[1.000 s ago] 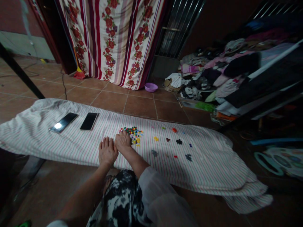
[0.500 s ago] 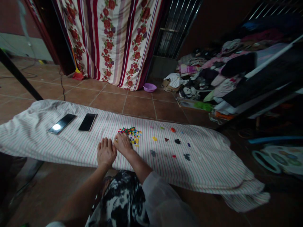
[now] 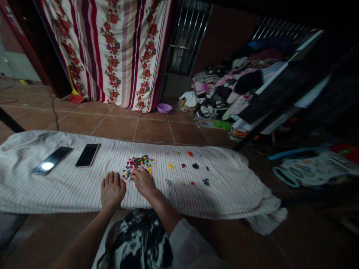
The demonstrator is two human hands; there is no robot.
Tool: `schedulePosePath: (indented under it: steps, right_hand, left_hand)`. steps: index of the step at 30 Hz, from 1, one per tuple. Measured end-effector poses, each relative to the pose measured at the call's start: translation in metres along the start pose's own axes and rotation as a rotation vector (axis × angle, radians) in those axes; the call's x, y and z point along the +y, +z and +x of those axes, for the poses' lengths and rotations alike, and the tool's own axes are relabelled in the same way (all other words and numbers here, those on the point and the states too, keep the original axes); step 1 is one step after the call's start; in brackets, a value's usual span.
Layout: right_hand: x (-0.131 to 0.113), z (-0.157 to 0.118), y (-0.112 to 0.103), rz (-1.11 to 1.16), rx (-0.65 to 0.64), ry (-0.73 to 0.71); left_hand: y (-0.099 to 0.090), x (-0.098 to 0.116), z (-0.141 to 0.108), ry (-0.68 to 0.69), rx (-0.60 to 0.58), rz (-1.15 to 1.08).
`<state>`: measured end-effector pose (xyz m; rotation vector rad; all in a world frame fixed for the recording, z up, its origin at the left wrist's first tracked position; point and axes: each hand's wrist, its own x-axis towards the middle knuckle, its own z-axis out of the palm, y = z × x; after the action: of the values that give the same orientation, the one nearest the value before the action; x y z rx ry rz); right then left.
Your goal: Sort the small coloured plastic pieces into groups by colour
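Note:
A pile of small coloured pieces [image 3: 140,161] lies on the striped cloth [image 3: 70,194] in front of me. My right hand [image 3: 143,182] is at the pile's near side, its fingers bent down and drawn together among the pieces. Whatever sits between those fingertips is too small and covered to make out. Left of the pile, my left hand [image 3: 113,190] rests flat on the cloth with its fingers stretched forward, holding nothing. To the right are separate little groups, including yellow pieces [image 3: 170,166], black pieces [image 3: 195,166], orange-red pieces [image 3: 190,153] and dark grey pieces [image 3: 206,182].
Two phones, one reflecting light [image 3: 52,160] and a darker one [image 3: 88,155], lie at the cloth's left. Beyond are a floral curtain [image 3: 126,56], a purple basin [image 3: 164,108] and a heap of clothes [image 3: 221,89]. A dark slanting bar [image 3: 252,129] stands at right.
My right hand has moved slightly away from my left hand, uncovering grey pieces on the pile's left side. The view has turned to the right. My left hand stays flat.

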<state>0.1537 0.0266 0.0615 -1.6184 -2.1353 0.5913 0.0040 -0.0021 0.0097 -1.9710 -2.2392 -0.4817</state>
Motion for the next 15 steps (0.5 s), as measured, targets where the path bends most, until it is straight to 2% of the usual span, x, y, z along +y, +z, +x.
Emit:
schedulePosePath:
  steps: [5,15]
  right_hand:
    - [0.011,-0.015,-0.011,0.028,0.024,0.03]
    - [0.044,-0.043,-0.021,0.084,0.124,0.071]
  left_hand:
    - [-0.002,0.0,0.0,0.023,-0.015,0.027]
    - [0.005,-0.007,-0.013,0.067,-0.124,0.058]
